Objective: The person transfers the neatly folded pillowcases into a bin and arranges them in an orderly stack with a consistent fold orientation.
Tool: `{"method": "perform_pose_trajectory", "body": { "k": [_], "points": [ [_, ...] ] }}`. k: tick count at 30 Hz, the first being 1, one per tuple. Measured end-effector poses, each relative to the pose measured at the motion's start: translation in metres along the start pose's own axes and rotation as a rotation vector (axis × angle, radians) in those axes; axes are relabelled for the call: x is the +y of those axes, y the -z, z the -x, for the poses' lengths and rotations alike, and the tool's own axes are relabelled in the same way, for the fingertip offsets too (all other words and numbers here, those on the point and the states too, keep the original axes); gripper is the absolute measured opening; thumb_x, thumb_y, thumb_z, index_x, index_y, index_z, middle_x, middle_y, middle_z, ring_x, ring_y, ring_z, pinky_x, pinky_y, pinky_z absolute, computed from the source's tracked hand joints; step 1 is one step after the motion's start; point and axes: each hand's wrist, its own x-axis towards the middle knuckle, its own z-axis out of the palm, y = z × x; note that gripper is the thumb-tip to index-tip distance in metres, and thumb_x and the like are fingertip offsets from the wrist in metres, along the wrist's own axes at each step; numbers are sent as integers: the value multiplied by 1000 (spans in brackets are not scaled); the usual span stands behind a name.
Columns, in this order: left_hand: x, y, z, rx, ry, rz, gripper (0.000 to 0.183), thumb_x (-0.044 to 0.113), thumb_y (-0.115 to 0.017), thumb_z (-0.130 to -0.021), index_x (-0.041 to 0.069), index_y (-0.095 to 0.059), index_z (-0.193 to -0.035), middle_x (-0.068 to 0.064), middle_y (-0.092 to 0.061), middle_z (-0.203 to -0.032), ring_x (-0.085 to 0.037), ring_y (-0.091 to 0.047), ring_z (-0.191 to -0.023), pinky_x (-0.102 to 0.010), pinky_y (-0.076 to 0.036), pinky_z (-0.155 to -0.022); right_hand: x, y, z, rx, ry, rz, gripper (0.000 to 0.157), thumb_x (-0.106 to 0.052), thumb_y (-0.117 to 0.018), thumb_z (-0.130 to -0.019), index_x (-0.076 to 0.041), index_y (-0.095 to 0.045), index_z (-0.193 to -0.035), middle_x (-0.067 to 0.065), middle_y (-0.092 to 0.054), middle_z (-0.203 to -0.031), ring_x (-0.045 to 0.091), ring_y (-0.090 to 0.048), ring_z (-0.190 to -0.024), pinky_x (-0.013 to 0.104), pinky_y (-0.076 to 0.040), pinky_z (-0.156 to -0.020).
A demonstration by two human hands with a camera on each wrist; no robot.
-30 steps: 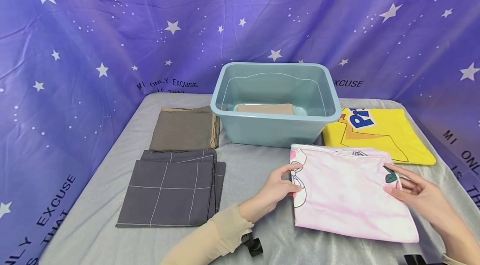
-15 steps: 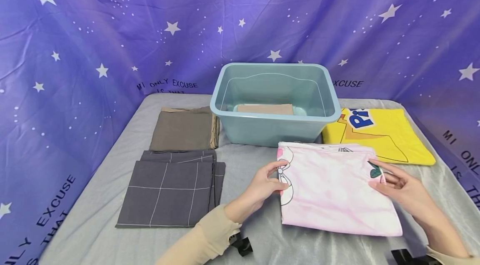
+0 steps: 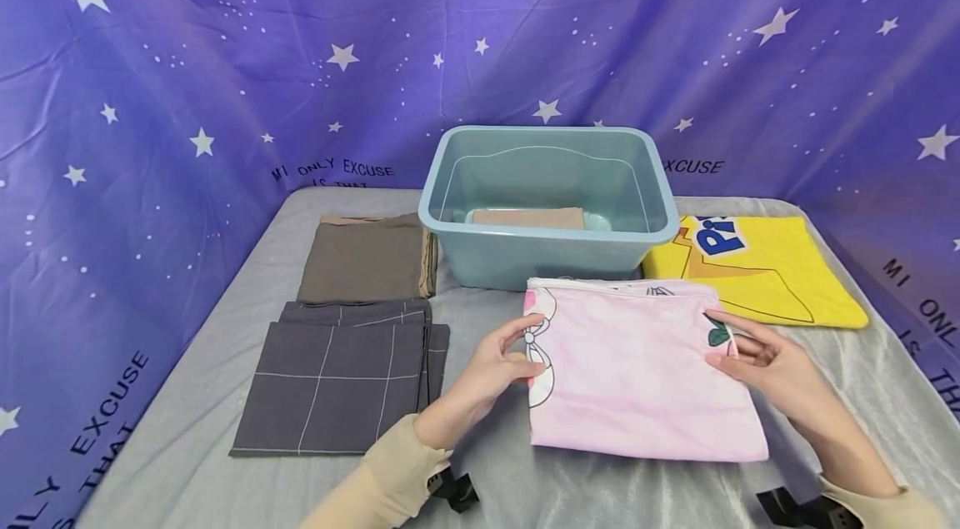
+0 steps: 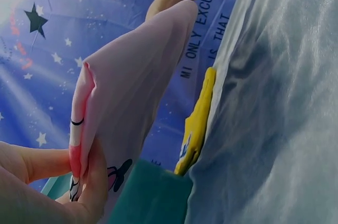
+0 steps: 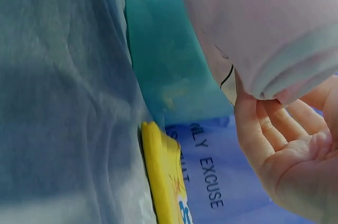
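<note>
Both hands hold a folded pink-and-white cloth (image 3: 630, 371) in front of the bin, raised off the surface in the wrist views. My left hand (image 3: 487, 366) pinches its left edge beside a printed bow, thumb on top and fingers behind. At the opposite edge, by a green leaf print, my right hand (image 3: 780, 371) grips the cloth, with its fingers curled underneath. In the right wrist view the cloth's layered fold rests in the right hand (image 5: 296, 145). Behind it stands a blue-green plastic bin (image 3: 547, 258), with a folded beige cloth (image 3: 528, 217) on its floor.
On the left lie a folded brown cloth (image 3: 363, 262) and a dark grey checked cloth (image 3: 337, 387) in front of it. A folded yellow cloth (image 3: 780, 279) lies right of the bin. Everything rests on a grey covered surface (image 3: 187, 429), with a purple star curtain (image 3: 412, 12) behind.
Both hands have carried the pink-and-white cloth leftward and slightly away from me, so it now sits in front of the bin. The grips look the same; the other cloths and the bin stay put.
</note>
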Motion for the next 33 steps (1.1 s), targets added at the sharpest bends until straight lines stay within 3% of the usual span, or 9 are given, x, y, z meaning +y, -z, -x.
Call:
{"method": "perform_pose_trajectory", "body": {
  "k": [6, 10, 17, 21, 26, 30, 33],
  "points": [
    [6, 11, 4, -3, -5, -4, 60, -14, -57, -73, 5, -45, -128, -14, -36, -134, -3, -49, -52, -19, -44, -57, 10, -7, -9, 6, 46, -56, 56, -9, -62, -82, -15, -41, -133, -8, -67, -88, 0, -58, -78, 20, -47, -64],
    [9, 18, 8, -20, -13, -1, 61, -13, -57, -73, 5, -44, -129, -13, -35, -134, -4, -48, -52, -22, -41, -59, 37, -8, -22, -2, 74, -123, 57, -6, -63, -80, -13, -42, -132, 1, -68, -92, 6, -61, -79, 23, -49, -63],
    [15, 28, 13, -25, -7, 13, 63, -12, -58, -73, 9, -44, -131, -12, -31, -138, -5, -48, -52, -21, -42, -59, 65, -10, -37, 9, 18, -130, 62, -16, -67, -78, -20, -40, -134, 6, -66, -99, 12, -61, -84, 26, -50, -66],
    [17, 34, 16, -15, -11, 23, 63, -11, -58, -73, 8, -44, -131, -14, -29, -140, -6, -48, -52, -20, -42, -58, 63, -14, -40, -9, 31, -155, 63, -18, -67, -78, -21, -39, -134, 5, -64, -105, 13, -60, -90, 26, -50, -68],
    [22, 39, 20, -14, -1, 44, 64, -12, -58, -73, 10, -43, -131, -11, -30, -140, -7, -47, -53, -20, -42, -58, 60, -17, -42, -20, 26, -223, 62, -13, -67, -78, -19, -41, -134, 7, -65, -102, 16, -61, -87, 26, -50, -68],
    [26, 43, 23, -22, 4, 62, 65, -12, -57, -73, 10, -42, -132, -11, -30, -140, -7, -48, -54, -18, -42, -56, 51, -21, -41, -19, -13, -243, 62, -13, -66, -79, -20, -39, -134, 6, -64, -104, 15, -61, -90, 27, -49, -70],
    [29, 44, 25, -20, 8, 67, 65, -12, -57, -74, 11, -42, -132, -10, -30, -139, -6, -48, -54, -17, -41, -55, 28, -24, -35, -36, -30, -272, 61, -10, -65, -80, -19, -39, -134, 4, -64, -104, 15, -60, -91, 27, -49, -72]
  ]
}}
